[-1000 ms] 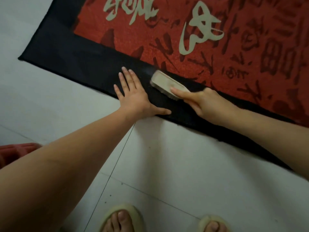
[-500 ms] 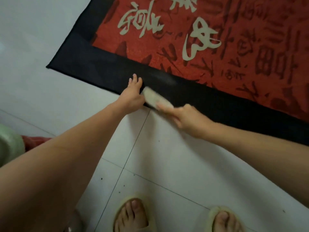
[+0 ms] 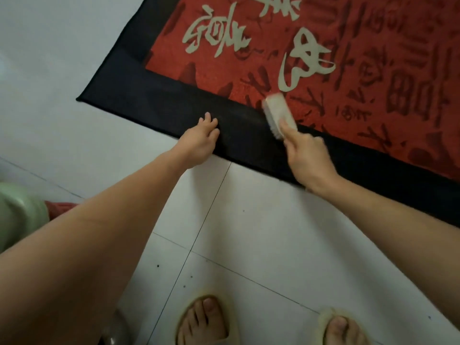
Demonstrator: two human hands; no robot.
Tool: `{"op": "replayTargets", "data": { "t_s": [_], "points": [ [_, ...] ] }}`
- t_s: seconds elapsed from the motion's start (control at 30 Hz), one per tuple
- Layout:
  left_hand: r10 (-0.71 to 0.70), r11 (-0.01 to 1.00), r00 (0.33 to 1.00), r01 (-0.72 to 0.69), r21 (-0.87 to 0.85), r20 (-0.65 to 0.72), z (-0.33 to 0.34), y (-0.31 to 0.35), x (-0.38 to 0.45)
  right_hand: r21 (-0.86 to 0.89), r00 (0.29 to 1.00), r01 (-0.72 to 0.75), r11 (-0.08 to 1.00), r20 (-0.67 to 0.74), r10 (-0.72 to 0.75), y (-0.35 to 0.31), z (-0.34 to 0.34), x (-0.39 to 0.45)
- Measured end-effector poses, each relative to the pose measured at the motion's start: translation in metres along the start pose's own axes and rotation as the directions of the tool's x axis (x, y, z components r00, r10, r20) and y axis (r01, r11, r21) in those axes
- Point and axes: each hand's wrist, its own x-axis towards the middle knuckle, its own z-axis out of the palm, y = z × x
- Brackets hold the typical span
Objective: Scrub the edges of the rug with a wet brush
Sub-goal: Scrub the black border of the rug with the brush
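A red rug with pale calligraphy and a wide black border (image 3: 174,105) lies on white floor tiles; its near-left corner shows at the left. My right hand (image 3: 308,158) grips a pale scrubbing brush (image 3: 278,114), bristles down where the black border meets the red field. My left hand (image 3: 201,140) presses on the border's near edge, to the left of the brush, with fingers bent at the tips. A hand's width of black border lies between the two hands.
My two feet in pale slippers (image 3: 206,322) stand on the white tiles (image 3: 261,232) just in front of the rug. A pale green container (image 3: 17,220) and something red (image 3: 59,209) sit at the left edge of view.
The brush has swept from the rug's near edge, next to my left hand, up and right to the inner side of the black border. My left hand stays at the edge.
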Motion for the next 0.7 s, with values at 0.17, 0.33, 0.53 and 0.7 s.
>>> {"op": "replayTargets", "data": {
  "t_s": [0.17,0.33,0.53,0.7],
  "points": [
    [0.029,0.999,0.976,-0.021,0.040,-0.215,-0.011,-0.013,0.001,0.095,0.868,0.310,0.946,0.377,-0.322,-0.051,0.008,-0.049],
    [0.015,0.953,0.998,0.002,0.302,-0.053,-0.027,-0.003,0.022,0.057,1.000,-0.013,0.998,0.004,0.012,-0.023,-0.003,-0.008],
    [-0.206,0.932,0.973,0.226,0.283,-0.101,-0.001,-0.021,0.018,-0.128,0.944,0.206,0.970,0.286,-0.163,-0.056,0.034,0.009],
    [-0.242,0.921,0.958,0.276,0.275,-0.153,0.005,-0.028,0.017,-0.291,0.990,0.103,0.951,0.118,-0.072,-0.034,0.017,0.057]
  ]
}}
